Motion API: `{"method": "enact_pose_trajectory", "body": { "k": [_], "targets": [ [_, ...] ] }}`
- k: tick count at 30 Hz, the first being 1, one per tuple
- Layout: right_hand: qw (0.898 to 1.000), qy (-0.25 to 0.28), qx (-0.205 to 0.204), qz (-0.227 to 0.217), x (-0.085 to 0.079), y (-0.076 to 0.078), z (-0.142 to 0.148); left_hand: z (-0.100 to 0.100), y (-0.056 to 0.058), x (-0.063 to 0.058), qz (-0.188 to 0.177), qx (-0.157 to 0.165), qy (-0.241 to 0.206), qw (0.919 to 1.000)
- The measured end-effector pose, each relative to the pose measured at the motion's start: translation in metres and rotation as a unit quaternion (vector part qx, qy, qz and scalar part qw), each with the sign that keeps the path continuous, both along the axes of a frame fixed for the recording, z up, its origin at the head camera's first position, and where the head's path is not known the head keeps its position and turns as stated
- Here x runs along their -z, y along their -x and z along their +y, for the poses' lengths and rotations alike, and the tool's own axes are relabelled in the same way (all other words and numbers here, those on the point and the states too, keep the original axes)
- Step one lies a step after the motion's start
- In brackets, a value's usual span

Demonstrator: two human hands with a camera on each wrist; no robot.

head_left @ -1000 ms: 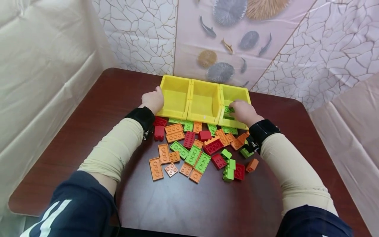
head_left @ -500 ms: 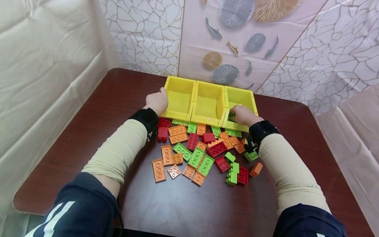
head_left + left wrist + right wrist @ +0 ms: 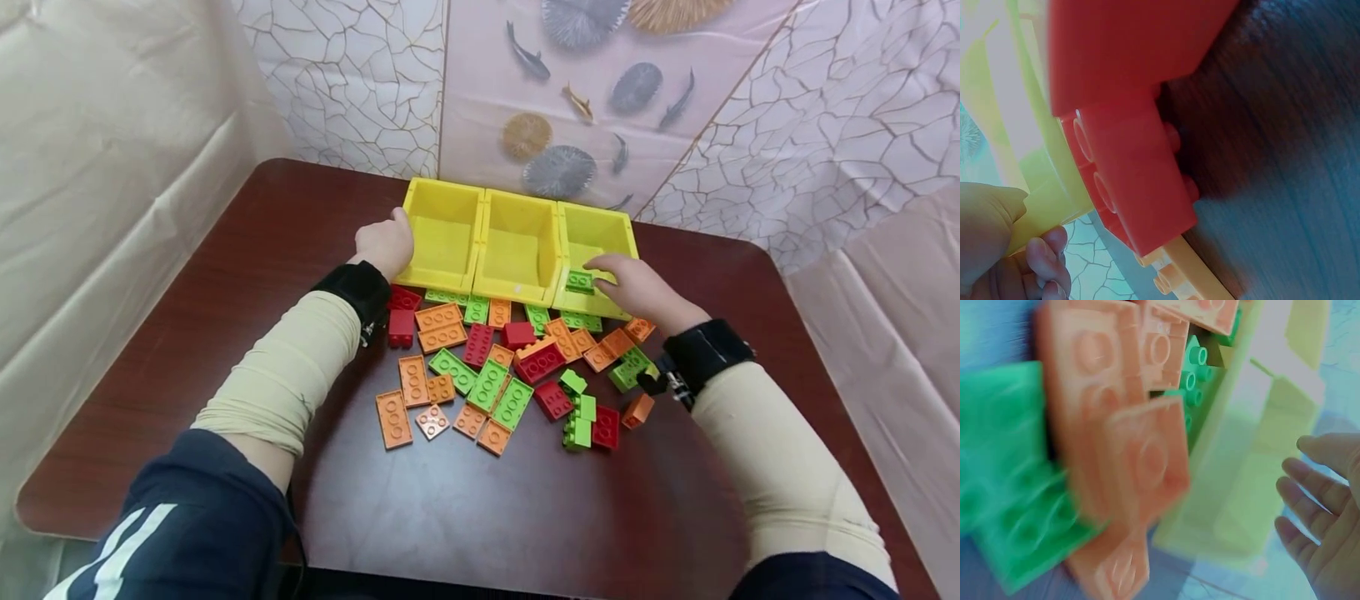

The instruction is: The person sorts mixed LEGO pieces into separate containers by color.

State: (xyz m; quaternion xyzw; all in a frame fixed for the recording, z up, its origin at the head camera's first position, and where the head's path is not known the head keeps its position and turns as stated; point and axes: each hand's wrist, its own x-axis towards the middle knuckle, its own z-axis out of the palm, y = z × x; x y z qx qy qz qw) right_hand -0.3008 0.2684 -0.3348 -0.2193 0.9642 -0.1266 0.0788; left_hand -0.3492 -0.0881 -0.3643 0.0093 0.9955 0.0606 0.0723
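A yellow bin (image 3: 517,237) with three compartments stands at the back of the table. My left hand (image 3: 382,246) holds its left wall, the thumb and curled fingers on either side of the yellow edge in the left wrist view. Over the right compartment is my right hand (image 3: 637,287), thumb and fingers spread apart and holding nothing. Below its fingertips a green toy brick (image 3: 580,282) lies inside that compartment. Red bricks (image 3: 1135,169) fill the middle of the left wrist view, close beside the bin.
Loose bricks in orange, red and green are strewn in front of the bin, among them an orange brick (image 3: 393,419), a red brick (image 3: 553,400) and a green brick (image 3: 513,403). The brown table (image 3: 450,517) meets a patterned backdrop (image 3: 360,83) behind.
My right hand has spread its fingers, let go of the green brick in the right compartment and drawn back slightly to the right. My left hand keeps its hold on the bin.
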Motion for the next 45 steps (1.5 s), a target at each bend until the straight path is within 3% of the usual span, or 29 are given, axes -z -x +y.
{"method": "enact_pose_trajectory", "body": {
  "k": [4, 10, 15, 22, 31, 37, 45],
  "targets": [
    [1.0, 0.012, 0.004, 0.019, -0.008, -0.027, 0.016, -0.006, 0.002, -0.003, -0.002, -0.005, 0.001, 1.0],
    [0.999, -0.011, -0.029, 0.029, 0.008, -0.046, 0.024, -0.014, 0.001, -0.005, -0.002, -0.011, 0.003, 0.9999],
    [0.995, -0.064, -0.072, 0.031, 0.024, -0.046, 0.009, -0.009, -0.001, -0.003, 0.003, -0.004, -0.002, 1.0],
    [0.99, -0.115, -0.068, 0.036, 0.03, -0.052, -0.001, 0.001, 0.0, -0.003, 0.006, 0.007, -0.012, 0.9999],
    [0.994, -0.093, -0.05, 0.03, 0.031, -0.055, -0.003, -0.001, -0.001, -0.009, 0.006, 0.003, -0.009, 0.9999],
    [0.995, -0.08, -0.05, 0.038, 0.036, -0.052, -0.003, 0.0, -0.002, -0.003, 0.006, 0.003, -0.009, 0.9999],
    [0.994, -0.052, -0.077, 0.054, 0.012, -0.045, -0.003, 0.001, 0.0, 0.0, 0.002, 0.001, -0.008, 1.0]
  ]
}}
